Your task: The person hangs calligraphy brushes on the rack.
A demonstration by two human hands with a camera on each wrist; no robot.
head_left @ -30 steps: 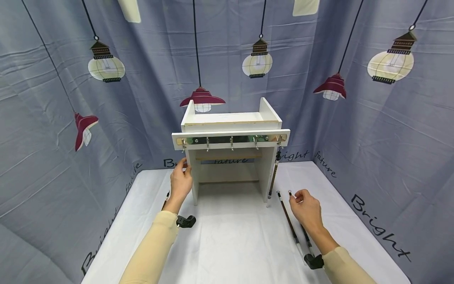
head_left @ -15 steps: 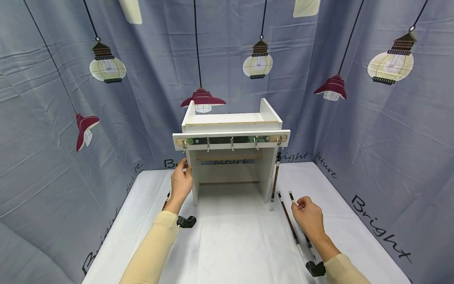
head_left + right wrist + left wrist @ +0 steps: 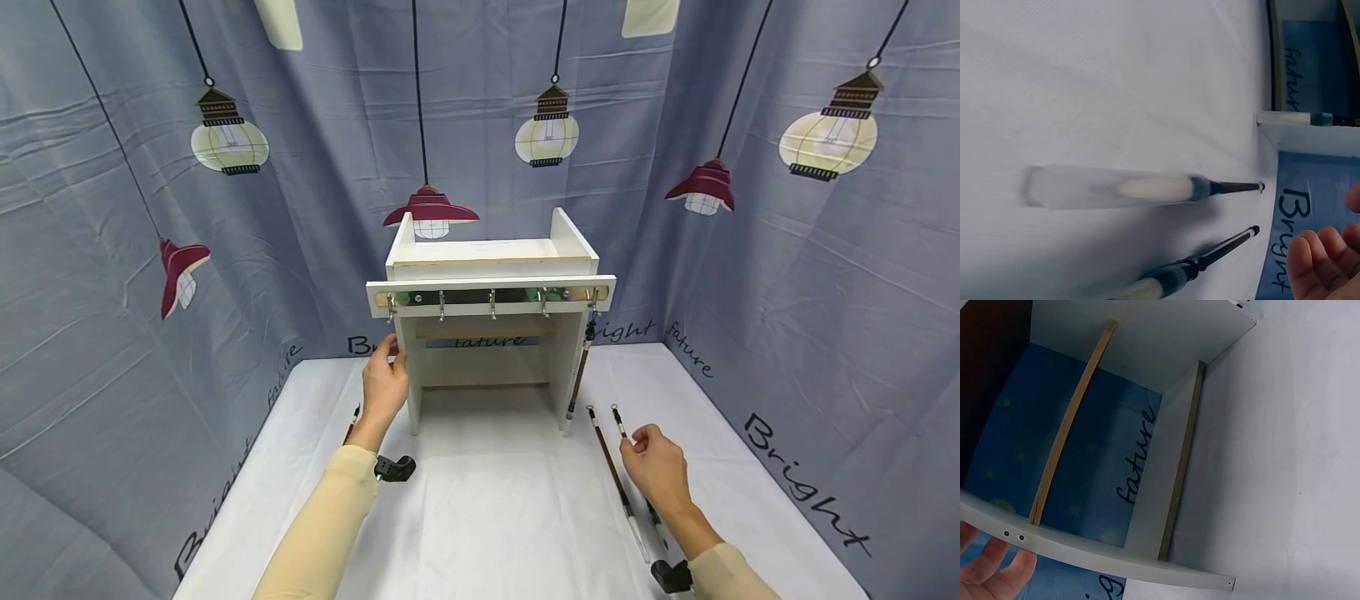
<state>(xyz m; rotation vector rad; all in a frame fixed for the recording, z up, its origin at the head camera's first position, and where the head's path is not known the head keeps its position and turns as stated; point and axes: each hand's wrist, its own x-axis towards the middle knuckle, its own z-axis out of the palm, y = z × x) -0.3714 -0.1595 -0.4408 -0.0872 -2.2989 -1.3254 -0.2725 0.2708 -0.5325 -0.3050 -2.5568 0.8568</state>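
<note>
A white shelf unit (image 3: pixel 483 268) carries a front rail with several metal hooks (image 3: pixel 492 302). From its rightmost hook hangs a calligraphy brush (image 3: pixel 580 367) with a clear cap at its lower end. My left hand (image 3: pixel 384 387) rests its fingertips on the outside of the left side panel (image 3: pixel 1085 547). On the right of the table lie two more capped brushes, the inner brush (image 3: pixel 611 467) and the outer brush (image 3: pixel 618 419). My right hand (image 3: pixel 658 467) hovers over the outer one, partly hiding it; its fingers are loosely bent and hold nothing.
Another brush (image 3: pixel 352 423) lies left of the unit, partly hidden by my left wrist. A white cloth covers the table (image 3: pixel 487 508). Grey-blue curtain (image 3: pixel 337 167) with printed lamps surrounds it at the back and sides.
My right hand has drawn back slightly toward me and to the right. The hanging brush has swung right, then back left. My left hand stays on the panel.
</note>
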